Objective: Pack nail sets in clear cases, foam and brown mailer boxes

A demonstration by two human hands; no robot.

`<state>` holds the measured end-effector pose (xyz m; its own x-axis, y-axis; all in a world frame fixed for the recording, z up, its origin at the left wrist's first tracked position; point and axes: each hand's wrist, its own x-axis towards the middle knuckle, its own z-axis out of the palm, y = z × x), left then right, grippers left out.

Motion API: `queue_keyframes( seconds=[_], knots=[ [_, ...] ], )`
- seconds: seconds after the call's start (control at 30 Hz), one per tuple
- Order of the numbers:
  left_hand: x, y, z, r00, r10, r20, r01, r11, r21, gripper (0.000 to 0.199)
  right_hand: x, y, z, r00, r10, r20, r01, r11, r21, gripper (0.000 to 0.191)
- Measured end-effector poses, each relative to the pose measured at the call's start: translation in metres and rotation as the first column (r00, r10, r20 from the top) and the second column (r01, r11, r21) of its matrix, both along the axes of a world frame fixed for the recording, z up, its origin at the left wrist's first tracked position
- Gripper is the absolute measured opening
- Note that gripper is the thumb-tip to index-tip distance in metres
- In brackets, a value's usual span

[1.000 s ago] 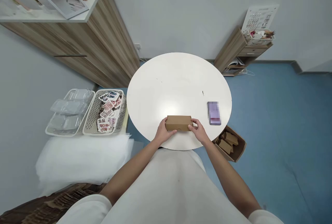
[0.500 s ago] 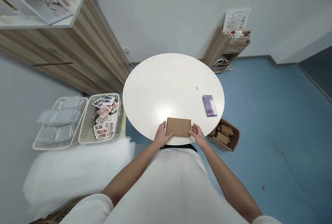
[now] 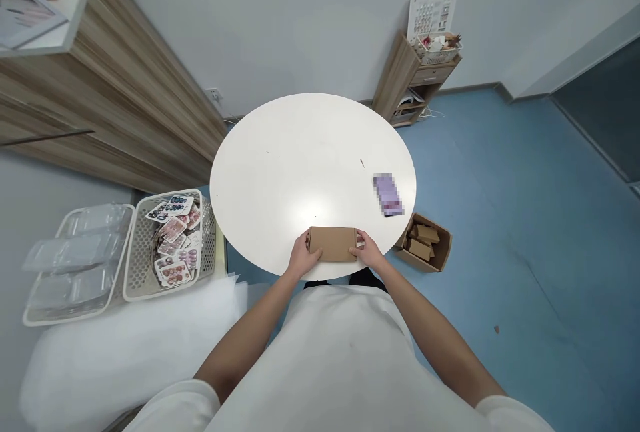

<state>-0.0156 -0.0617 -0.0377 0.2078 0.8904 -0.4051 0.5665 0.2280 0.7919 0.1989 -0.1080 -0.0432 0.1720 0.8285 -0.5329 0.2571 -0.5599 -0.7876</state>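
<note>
A flat brown cardboard box (image 3: 332, 244) lies at the near edge of the round white table (image 3: 300, 139), its lid closed. My left hand (image 3: 303, 256) holds its left side, thumb on the top near the front corner. On the right side my right hand (image 3: 368, 251) grips the box in the same way, with the thumb at the near right corner and the fingers along the side. To the right on the table is a purple item (image 3: 388, 195), blurred by pixelation.
Left of the table stand a white basket of printed cards (image 3: 131, 265) and a tray of clear plastic cases (image 3: 31, 315), beside white sheets (image 3: 135, 345). An open carton (image 3: 447, 252) with cardboard pieces sits on the floor at right. A small cabinet (image 3: 390, 79) stands behind.
The camera view has shifted to the right. My right hand has closed in on the box's right side, where its fingers were looser before. The box stays at the near edge.
</note>
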Motion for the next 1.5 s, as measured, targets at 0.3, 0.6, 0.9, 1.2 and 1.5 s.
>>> queue_keyframes(
  seconds=[0.3,0.6,0.9,1.2,1.5],
  knots=[
    [0.093,-0.010,0.030,0.981,-0.192,0.017,0.192,0.977,-0.094,0.080,0.094,-0.036,0.028,0.953,-0.098,0.287,0.081,0.994,0.068,0.051],
    [0.307,-0.033,0.009,0.799,-0.527,0.291,0.575,0.810,-0.113,0.072,0.244,-0.136,0.003,0.757,-0.650,0.070,0.636,0.757,0.152,0.065],
    [0.434,-0.046,-0.006,0.630,-0.728,0.271,0.768,0.636,-0.077,0.073,0.321,-0.188,-0.016,0.520,-0.853,0.053,0.841,0.521,0.142,0.069],
    [0.309,-0.038,-0.002,0.693,-0.687,0.218,0.720,0.643,-0.261,0.057,0.253,-0.190,-0.044,0.660,-0.734,0.160,0.744,0.669,-0.003,0.065],
    [0.146,-0.007,0.025,0.948,-0.235,0.213,0.265,0.956,-0.125,0.049,0.149,-0.047,0.025,0.908,-0.413,0.069,0.362,0.858,0.365,0.055]
  ],
)
